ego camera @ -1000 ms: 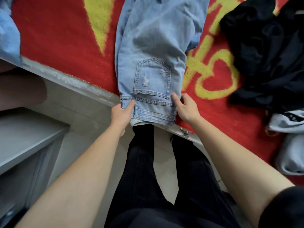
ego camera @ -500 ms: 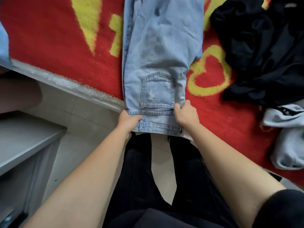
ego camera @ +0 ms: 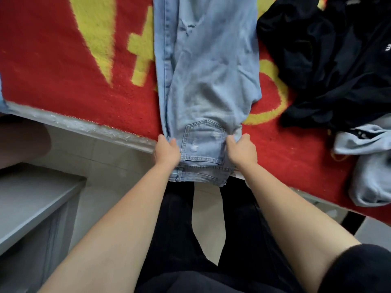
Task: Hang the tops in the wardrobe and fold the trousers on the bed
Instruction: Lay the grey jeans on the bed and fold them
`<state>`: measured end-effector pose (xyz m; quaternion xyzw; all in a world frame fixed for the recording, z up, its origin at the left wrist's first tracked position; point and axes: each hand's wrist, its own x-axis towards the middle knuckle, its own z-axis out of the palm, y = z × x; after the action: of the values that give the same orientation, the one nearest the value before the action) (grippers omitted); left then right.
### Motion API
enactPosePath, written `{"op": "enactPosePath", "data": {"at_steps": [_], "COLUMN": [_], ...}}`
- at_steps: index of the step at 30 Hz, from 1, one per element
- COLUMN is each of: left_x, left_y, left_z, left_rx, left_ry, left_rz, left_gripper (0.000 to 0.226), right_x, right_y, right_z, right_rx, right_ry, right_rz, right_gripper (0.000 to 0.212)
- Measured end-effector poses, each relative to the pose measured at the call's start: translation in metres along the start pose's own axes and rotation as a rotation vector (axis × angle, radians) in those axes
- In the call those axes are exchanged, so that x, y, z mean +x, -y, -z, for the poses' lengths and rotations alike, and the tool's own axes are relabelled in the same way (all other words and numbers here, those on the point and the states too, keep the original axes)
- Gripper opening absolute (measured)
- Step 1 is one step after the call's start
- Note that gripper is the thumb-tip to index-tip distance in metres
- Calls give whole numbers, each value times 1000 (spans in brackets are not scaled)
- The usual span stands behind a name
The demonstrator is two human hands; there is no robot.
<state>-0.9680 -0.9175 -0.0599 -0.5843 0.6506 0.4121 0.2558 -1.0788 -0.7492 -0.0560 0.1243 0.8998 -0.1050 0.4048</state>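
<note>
Light blue jeans (ego camera: pixel 207 66) lie lengthwise on the bed's red and yellow blanket (ego camera: pixel 63 66), folded leg on leg with a back pocket up. The waistband hangs over the bed's near edge. My left hand (ego camera: pixel 167 152) grips the jeans' left side at the pocket's height. My right hand (ego camera: pixel 241 152) grips the right side there, fingers curled into the denim. A black top (ego camera: pixel 330 60) lies crumpled on the bed to the right. Below it sits a pale grey-blue garment (ego camera: pixel 368 166).
The bed's grey edge (ego camera: pixel 84 127) runs diagonally across the view. A grey cabinet (ego camera: pixel 31 199) stands at the lower left on the tiled floor (ego camera: pixel 101 161). My legs in black trousers are against the bed.
Both hands closed on the sides of the jeans near the waistband and pulled them toward me. The waistband now hangs further over the bed's edge.
</note>
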Motion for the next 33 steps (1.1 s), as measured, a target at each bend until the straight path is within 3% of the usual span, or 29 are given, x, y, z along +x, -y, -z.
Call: {"op": "enactPosePath", "data": {"at_steps": [3, 4, 6, 8, 10, 12, 18, 21, 23, 26, 33], "left_x": [1, -1, 3, 21, 43, 58, 54, 49, 47, 53, 122], "left_y": [-19, -27, -40, -48, -58, -65, -93, -118, -138, -166, -247], "left_z": [9, 14, 24, 32, 40, 46, 57, 73, 86, 101, 117], "left_rx": [-19, -37, 109, 479, 787, 908, 975, 963, 891, 793, 856], "left_ry": [-145, -227, -394, -398, -222, -80, 103, 153, 100, -53, -306], "left_rz": [93, 47, -230, -563, -706, -668, -524, -492, -508, -567, -789], "left_gripper": [32, 36, 51, 62, 59, 56, 66, 54, 45, 51, 58], "right_x": [1, 4, 16, 36, 57, 71, 68, 65, 66, 71, 124], "right_y": [24, 33, 45, 49, 46, 43, 56, 75, 93, 132, 211], "right_z": [12, 18, 29, 34, 33, 31, 46, 69, 91, 119, 142], "right_rx": [182, 215, 80, -247, -535, -621, -657, -642, -472, -238, -339], "right_ry": [-300, -427, -617, -520, -229, -82, 2, -38, -131, -259, -345], "right_rz": [149, 224, 410, 585, 656, 632, 585, 602, 645, 685, 895], "right_gripper": [52, 55, 55, 58, 64, 67, 73, 62, 46, 45, 57]}}
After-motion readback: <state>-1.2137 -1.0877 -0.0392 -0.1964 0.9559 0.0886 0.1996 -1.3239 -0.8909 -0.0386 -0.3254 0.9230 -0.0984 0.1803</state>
